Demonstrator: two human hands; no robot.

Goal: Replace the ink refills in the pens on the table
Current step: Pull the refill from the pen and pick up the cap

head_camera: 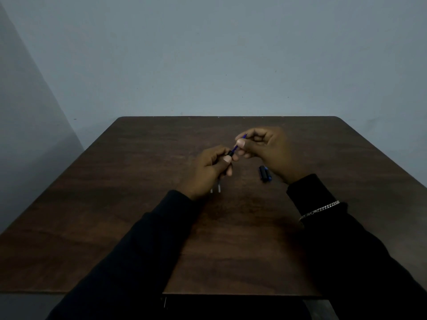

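1. Stage of the task. One pen is apart and its refill is partly inside the barrel; whether it is on its way in or out cannot be told from this view. By judgement the work is at an early or middle stage, since the pen in hand is not yet closed up.
2. Loose parts. A short dark piece with a blue edge, probably a cap or front section, lies on the tabletop just right of the barrel and below the right hand. Two thin pale ends show on the tabletop below the left hand; they may be refills or pens, too dim to tell.
3. Left hand. Its fingers are clamped around the barrel, whose open end points up and to the right.
4. Right hand. Its thumb and fingers are pinched together on the thin blue refill, just up and right of the barrel's mouth. The refill's far end sticks out above the thumb.
5. Refill and fingers. The refill runs in line with the barrel, bridging the small gap between the two hands, which almost touch.
6. Remaining. Seating or swapping this refill, refitting the loose piece, then any other pens.
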